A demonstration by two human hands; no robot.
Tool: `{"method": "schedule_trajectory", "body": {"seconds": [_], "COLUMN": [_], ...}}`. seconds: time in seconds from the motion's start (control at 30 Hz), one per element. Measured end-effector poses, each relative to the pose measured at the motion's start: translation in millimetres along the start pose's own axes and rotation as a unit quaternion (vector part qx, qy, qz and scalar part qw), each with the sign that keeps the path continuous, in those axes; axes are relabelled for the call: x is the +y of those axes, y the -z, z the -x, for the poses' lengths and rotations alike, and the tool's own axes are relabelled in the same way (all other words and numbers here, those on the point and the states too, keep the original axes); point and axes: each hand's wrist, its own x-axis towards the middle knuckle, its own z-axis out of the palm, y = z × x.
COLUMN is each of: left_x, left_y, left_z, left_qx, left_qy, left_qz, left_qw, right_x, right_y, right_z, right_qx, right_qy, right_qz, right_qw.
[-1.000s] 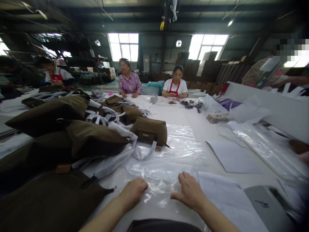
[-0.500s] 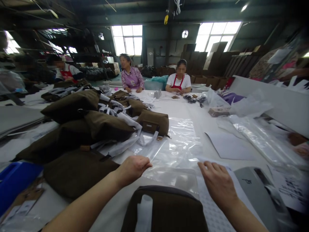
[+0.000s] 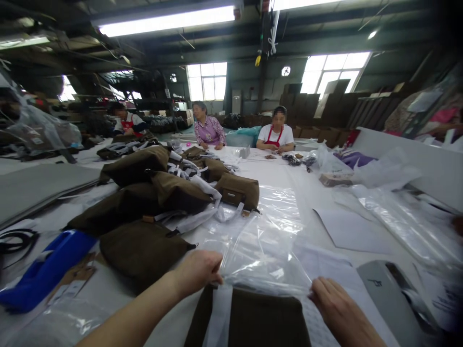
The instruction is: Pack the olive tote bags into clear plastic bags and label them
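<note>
A clear plastic bag [image 3: 264, 258] lies stretched across the table, its near edge held between my two hands. My left hand [image 3: 197, 270] pinches the left corner of that edge. The right corner is gripped by the fingers of my right hand [image 3: 333, 299]. Right in front of me is a dark olive fabric bag [image 3: 267, 313] with a white-wrapped strap [image 3: 220, 308] along its left side. The plastic edge meets the fabric bag's far end; whether it goes over it I cannot tell.
Olive bags [image 3: 144, 250] with white-wrapped straps pile up at the left. A blue plastic holder [image 3: 47, 270] lies nearer me. To the right are a grey device [image 3: 390, 299], a white sheet [image 3: 347, 231] and stacked clear plastic bags [image 3: 405, 226]. Two co-workers [image 3: 210, 127] [image 3: 277, 132] sit across the table.
Both hands have come nearer, drawing the clear plastic bag's edge to the fabric bag's far end. The strap now lies straighter along the fabric bag. The camera view has tilted up and turned left.
</note>
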Motion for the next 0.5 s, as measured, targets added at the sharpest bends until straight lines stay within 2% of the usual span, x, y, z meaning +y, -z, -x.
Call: {"method": "schedule_trajectory", "body": {"seconds": [0.13, 0.2, 0.27, 0.33, 0.4, 0.47, 0.5], "left_x": [0, -4, -11, -20, -27, -31, -32], "left_y": [-10, -14, -21, -32, -46, -62, -69], "left_z": [-8, -9, -6, -1, 6, 10, 10], "left_qx": [0.114, 0.202, 0.289, 0.357, 0.394, 0.412, 0.419], "left_qy": [0.042, 0.084, 0.116, 0.166, 0.231, 0.28, 0.291], "left_qz": [0.017, 0.061, 0.118, 0.232, 0.366, 0.455, 0.477], "left_qw": [0.992, 0.974, 0.943, 0.89, 0.811, 0.738, 0.715], "right_x": [-5, -9, -10, -6, 1, 9, 11], "right_y": [-6, -6, -5, -7, -14, -28, -37], "right_z": [-4, -6, -6, -2, 6, 16, 20], "right_qx": [0.0, 0.01, 0.021, 0.037, 0.048, 0.053, 0.056], "right_qy": [0.016, -0.01, -0.064, -0.143, -0.236, -0.326, -0.371], "right_qz": [0.057, 0.074, 0.056, 0.003, -0.073, -0.163, -0.21], "right_qw": [0.998, 0.997, 0.996, 0.989, 0.968, 0.93, 0.903]}}
